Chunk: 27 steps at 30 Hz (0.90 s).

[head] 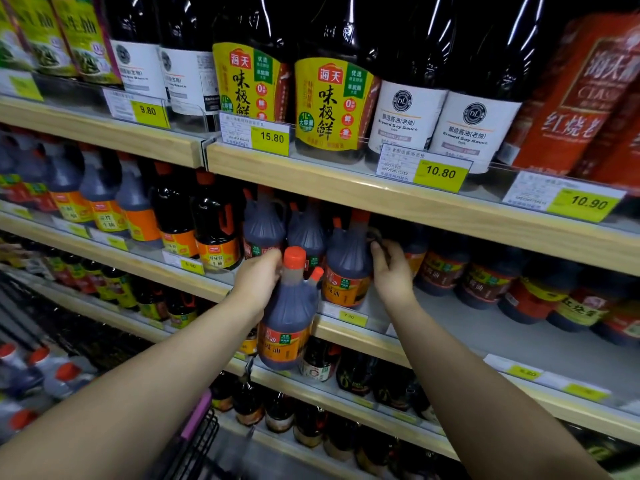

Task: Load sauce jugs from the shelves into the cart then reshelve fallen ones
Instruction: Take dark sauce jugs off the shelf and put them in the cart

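Note:
My left hand [258, 278] grips the neck and handle of a dark sauce jug [289, 320] with an orange cap and orange label, held in the air in front of the middle shelf [346, 329]. My right hand [391, 271] curls its fingers round the handle of a second jug of the same kind [348, 268], which stands on that shelf. More of these jugs [265, 228] stand behind them. At the lower left lies the cart [194, 441], with several orange-capped jugs [52, 375] inside it.
The shelf above carries tall soy sauce bottles [408, 116] and yellow price tags [440, 173]. Right of my right hand the middle shelf has a bare stretch [450, 317], then red-labelled jugs [519, 292]. Lower shelves hold small dark bottles [318, 365].

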Tool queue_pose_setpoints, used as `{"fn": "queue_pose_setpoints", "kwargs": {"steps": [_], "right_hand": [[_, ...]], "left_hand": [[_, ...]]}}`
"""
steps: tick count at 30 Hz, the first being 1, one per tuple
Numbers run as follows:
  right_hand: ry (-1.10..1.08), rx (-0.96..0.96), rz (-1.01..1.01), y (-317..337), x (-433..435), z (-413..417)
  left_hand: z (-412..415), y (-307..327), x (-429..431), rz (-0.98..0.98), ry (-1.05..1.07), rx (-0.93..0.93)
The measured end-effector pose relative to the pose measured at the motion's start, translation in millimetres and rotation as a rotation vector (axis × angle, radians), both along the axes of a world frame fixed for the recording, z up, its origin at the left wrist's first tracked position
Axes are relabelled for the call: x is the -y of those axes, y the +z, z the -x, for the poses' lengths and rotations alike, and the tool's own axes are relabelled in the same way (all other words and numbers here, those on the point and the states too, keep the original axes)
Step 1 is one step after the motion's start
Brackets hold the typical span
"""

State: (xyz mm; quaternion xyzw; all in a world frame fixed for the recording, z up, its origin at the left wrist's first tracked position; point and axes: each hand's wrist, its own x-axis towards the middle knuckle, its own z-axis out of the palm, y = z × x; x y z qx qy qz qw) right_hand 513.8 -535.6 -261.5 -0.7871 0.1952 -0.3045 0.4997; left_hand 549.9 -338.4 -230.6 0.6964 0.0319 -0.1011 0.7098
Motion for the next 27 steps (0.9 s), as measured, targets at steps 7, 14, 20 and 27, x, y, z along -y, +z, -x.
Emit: {"fn": "queue_pose_setpoints", "kwargs": {"steps": [7,14,20,27], "right_hand": [[0.032,-0.1,-0.069,4,-7,30],[0.042,-0.227,0.016,-15,-54,120],[-0.02,-0.19,0.206,-28,-109,170],[-0.38,-0.39,0.296,-27,-139,180]], "left_hand": [[15,19,-7,-0.099,-0.092,-0.032],[51,60,-7,-0.05,-0.302,-0.128],[98,79,-2,0.069,-0.51,-0.319],[133,84,9,0.059,-0.643,-0.442]]}}
